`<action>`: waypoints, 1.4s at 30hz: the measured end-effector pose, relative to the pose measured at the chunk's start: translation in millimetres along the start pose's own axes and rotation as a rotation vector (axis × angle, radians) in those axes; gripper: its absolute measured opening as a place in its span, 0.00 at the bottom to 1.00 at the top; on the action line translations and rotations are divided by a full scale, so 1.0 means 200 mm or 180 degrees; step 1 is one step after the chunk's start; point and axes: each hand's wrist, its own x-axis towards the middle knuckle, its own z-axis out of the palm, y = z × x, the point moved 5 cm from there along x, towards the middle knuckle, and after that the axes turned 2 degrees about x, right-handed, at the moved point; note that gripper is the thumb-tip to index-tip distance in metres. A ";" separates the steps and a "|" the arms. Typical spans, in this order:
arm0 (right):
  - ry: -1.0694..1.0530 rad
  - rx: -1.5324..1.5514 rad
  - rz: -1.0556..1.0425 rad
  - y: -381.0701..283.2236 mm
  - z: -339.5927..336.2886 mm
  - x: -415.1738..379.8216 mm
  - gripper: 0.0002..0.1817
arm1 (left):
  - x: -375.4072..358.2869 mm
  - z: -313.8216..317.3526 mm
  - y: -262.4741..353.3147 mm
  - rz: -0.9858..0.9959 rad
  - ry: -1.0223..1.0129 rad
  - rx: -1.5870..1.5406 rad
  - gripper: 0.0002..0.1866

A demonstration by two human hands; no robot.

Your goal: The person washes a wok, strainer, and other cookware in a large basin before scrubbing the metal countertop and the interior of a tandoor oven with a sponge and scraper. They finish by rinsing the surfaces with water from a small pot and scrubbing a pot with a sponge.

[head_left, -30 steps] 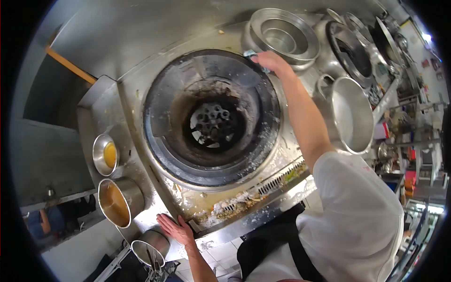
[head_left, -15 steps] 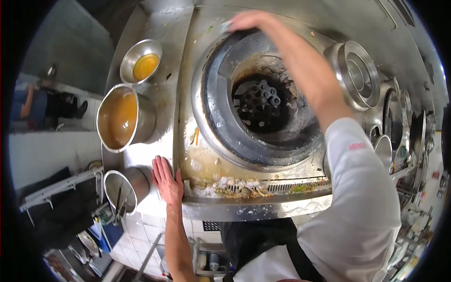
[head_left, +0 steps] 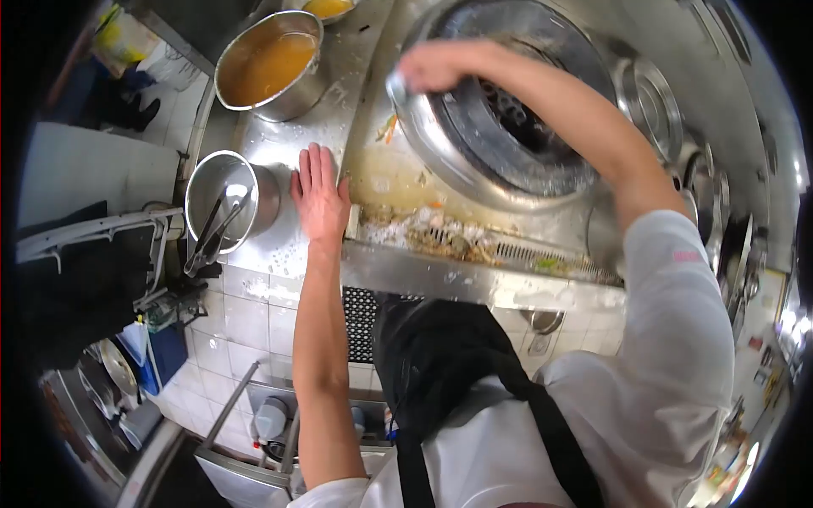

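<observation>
My left hand (head_left: 322,199) lies flat on the steel counter (head_left: 284,157), fingers stretched out and pointing away from me. Closed fingers of my right hand (head_left: 434,68) press a small pale wad (head_left: 396,86) against the left side of the round wok burner (head_left: 517,182); exactly what the wad is I cannot tell. Dark, wide rings surround the burner's open pit, which my right forearm partly covers. Just left of my left hand stands a steel pot (head_left: 222,182) with tongs (head_left: 212,237) leaning in it.
A larger pot of orange-brown liquid (head_left: 271,72) and a bowl of yellow liquid (head_left: 329,7) stand farther back on the left. Food scraps (head_left: 440,237) line the front drain slot. Steel pans (head_left: 652,106) crowd the right side. Vegetable bits (head_left: 387,129) lie beside the burner.
My right hand has moved from the burner's far side round to its left side, toward me, still with the wad. The view has shifted; my left hand stays flat on the counter.
</observation>
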 end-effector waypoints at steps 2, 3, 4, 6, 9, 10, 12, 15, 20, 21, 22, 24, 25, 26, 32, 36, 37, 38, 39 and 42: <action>0.1276 -0.0065 0.0787 0.12 -0.05 -0.04 0.11 | -0.01 -0.01 -0.01 0.0073 0.0111 -0.0004 0.37; 0.0960 -0.0335 0.0845 -0.06 0.03 -0.11 0.11 | -0.04 0.00 -0.01 0.0130 0.0160 0.0005 0.37; 0.0625 -0.0598 0.0904 -0.25 0.14 -0.19 0.11 | -0.05 0.01 -0.01 0.0258 0.0116 -0.0051 0.37; 0.1521 -0.0642 0.0283 -0.56 0.51 -0.55 0.16 | -0.07 0.01 -0.03 0.0208 0.0329 -0.0165 0.36; 0.0858 -0.0901 0.0455 -0.70 0.98 -1.13 0.16 | -0.11 -0.02 -0.02 0.0305 0.0352 -0.0286 0.35; 0.0490 -0.1124 0.0816 -0.69 1.07 -1.38 0.16 | -0.14 -0.02 -0.05 0.0312 0.0291 -0.0306 0.35; 0.0140 -0.1324 0.1273 -0.76 1.16 -1.67 0.17 | -0.20 0.01 -0.08 0.0402 0.0293 -0.0493 0.34; 0.1754 -0.0385 0.3741 -0.66 1.39 -2.05 0.11 | -0.25 0.09 -0.13 0.0594 0.0376 -0.0634 0.34; 0.5164 0.2730 0.4584 -0.59 1.79 -1.54 0.16 | -0.25 0.05 -0.09 0.0531 -0.0125 -0.0573 0.38; 0.5267 0.3755 0.4568 -0.71 1.70 -1.54 0.18 | -0.26 0.05 -0.10 0.0521 -0.0130 -0.1300 0.37; 0.6118 0.4212 0.4131 -0.78 1.61 -1.59 0.18 | -0.31 0.02 -0.07 0.0061 -0.0272 -0.1549 0.37; 0.6435 0.4060 0.3655 -0.89 1.37 -1.90 0.20 | -0.46 -0.11 0.03 0.0019 0.0164 -0.1585 0.36; 0.6593 0.3384 0.3676 -0.96 1.26 -2.15 0.20 | -0.56 -0.18 0.11 0.0045 0.0344 -0.1606 0.34; 0.6659 0.2735 0.3650 -1.01 1.13 -2.38 0.21 | -0.67 -0.20 0.19 0.0154 0.0577 -0.1518 0.32; 0.5738 0.1781 0.3605 -0.94 1.16 -3.40 0.22 | -1.23 -0.18 0.74 -0.0339 0.0449 -0.1257 0.27; 0.6364 0.0980 0.3886 -0.83 1.26 -3.89 0.21 | -1.38 -0.23 1.00 -0.0436 0.0291 -0.1916 0.27; 0.6457 0.1231 0.3900 -0.76 1.25 -4.00 0.21 | -1.39 -0.22 1.00 -0.0383 0.0257 -0.1798 0.27; 0.6549 0.1486 0.3908 -0.69 1.23 -4.07 0.20 | -1.40 -0.24 1.00 -0.0328 0.0228 -0.1679 0.27; 0.6535 0.1531 0.3763 -0.60 1.23 -4.10 0.20 | -1.39 -0.31 1.04 -0.0249 0.0379 -0.1508 0.25; 0.4673 0.1343 0.4310 -0.32 1.24 -3.96 0.19 | -1.33 -0.36 0.96 -0.0835 0.0129 -0.1860 0.23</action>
